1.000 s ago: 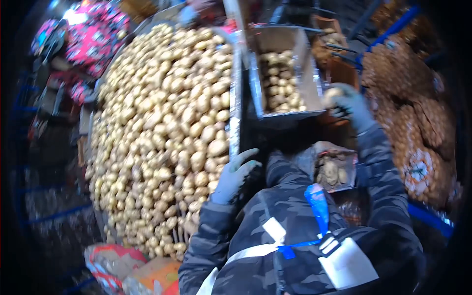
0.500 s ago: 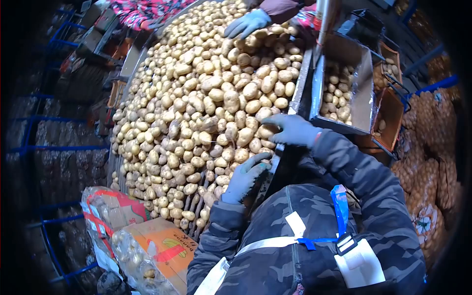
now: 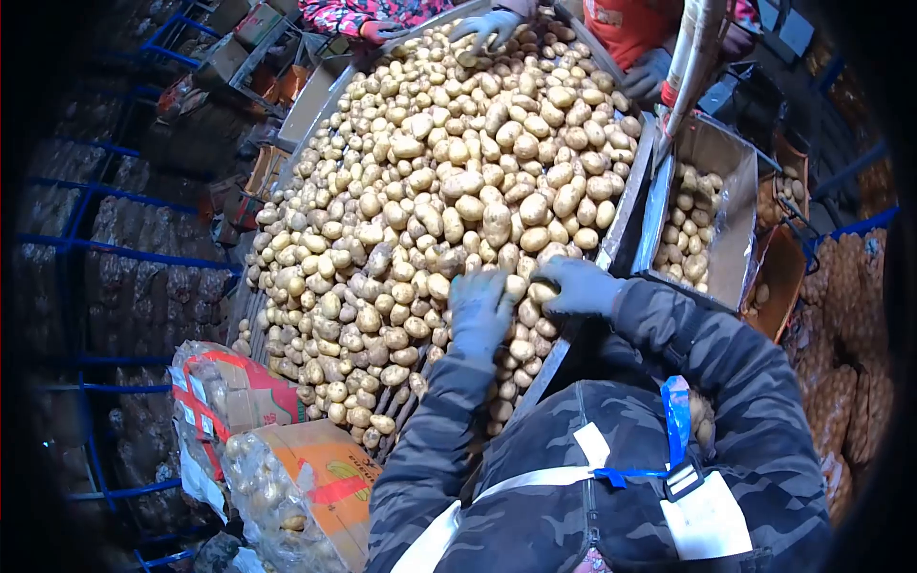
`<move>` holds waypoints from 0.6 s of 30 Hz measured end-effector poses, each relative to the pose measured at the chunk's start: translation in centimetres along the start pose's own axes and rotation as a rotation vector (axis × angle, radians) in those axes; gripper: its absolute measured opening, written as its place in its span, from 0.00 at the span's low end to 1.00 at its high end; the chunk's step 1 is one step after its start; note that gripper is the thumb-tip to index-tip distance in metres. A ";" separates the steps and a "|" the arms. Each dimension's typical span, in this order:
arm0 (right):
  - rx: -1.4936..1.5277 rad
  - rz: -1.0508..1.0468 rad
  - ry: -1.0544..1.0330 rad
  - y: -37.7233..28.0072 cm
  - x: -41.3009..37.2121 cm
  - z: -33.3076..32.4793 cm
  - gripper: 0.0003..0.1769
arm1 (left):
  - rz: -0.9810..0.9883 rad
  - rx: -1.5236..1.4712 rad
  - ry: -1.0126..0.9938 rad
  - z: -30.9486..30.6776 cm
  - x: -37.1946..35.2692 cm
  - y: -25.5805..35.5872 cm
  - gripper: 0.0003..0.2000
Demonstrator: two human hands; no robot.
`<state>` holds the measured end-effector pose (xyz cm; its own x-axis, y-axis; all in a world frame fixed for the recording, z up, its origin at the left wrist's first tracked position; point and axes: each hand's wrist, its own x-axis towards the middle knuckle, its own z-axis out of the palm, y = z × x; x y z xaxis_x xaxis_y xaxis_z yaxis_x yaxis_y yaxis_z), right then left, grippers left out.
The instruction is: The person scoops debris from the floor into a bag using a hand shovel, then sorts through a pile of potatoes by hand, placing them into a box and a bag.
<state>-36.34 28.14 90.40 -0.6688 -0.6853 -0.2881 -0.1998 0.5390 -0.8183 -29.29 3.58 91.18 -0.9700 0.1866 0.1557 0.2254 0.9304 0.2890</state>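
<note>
A broad heap of potatoes (image 3: 439, 177) covers the slatted sorting table (image 3: 626, 205) in front of me. My left hand (image 3: 480, 313), in a grey glove, lies over potatoes near the table's near side, its fingers stretched out and partly hidden at the tips. Close to its right, my right hand (image 3: 585, 288), also gloved, has its fingers bent around a potato (image 3: 542, 292) at the table's edge. Small potatoes (image 3: 521, 350) lie just below and between the two hands.
A lined box (image 3: 731, 220) with potatoes stands at the right, orange crates (image 3: 778, 272) beyond it. Bagged cartons (image 3: 334, 477) sit at the lower left. Across the table are co-workers' gloved hands (image 3: 487, 31) and a post (image 3: 690, 72). Stacked net sacks (image 3: 845, 334) line the right.
My left hand has moved from the table's edge forward onto the potatoes, beside my right hand. The view has shifted, and a co-worker's hand has drawn back toward the far end.
</note>
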 end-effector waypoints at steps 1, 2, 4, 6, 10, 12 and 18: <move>0.185 0.034 0.012 0.4 0.1 -0.5 0.30 | -0.023 0.001 0.025 -0.7 0.0 -0.7 0.18; 0.428 0.072 0.002 1.0 -0.2 -1.0 0.31 | -0.047 0.023 0.060 -2.1 0.4 -1.1 0.16; 0.952 0.088 0.017 2.5 -0.3 -1.5 0.29 | -0.058 0.075 0.181 -3.9 0.9 -1.8 0.13; 1.300 0.199 -0.025 0.3 -2.2 -3.5 0.25 | -0.055 -0.017 0.218 -3.6 3.6 -1.8 0.16; 1.366 0.127 0.008 2.0 -1.1 -3.2 0.22 | -0.155 -0.165 0.096 0.1 9.7 0.3 0.28; 1.337 0.194 0.020 2.0 -0.5 -4.0 0.22 | -0.199 -0.102 0.042 2.2 11.2 0.5 0.32; 1.254 0.199 0.010 0.4 -1.0 -6.9 0.22 | -0.694 -1.474 -0.089 1.3 13.5 -2.3 0.32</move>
<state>-40.65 32.42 93.79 -0.6160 -0.6394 -0.4601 0.7128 -0.2038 -0.6712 -43.05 4.35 91.39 -0.9065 -0.0505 -0.4191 -0.3961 -0.2412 0.8860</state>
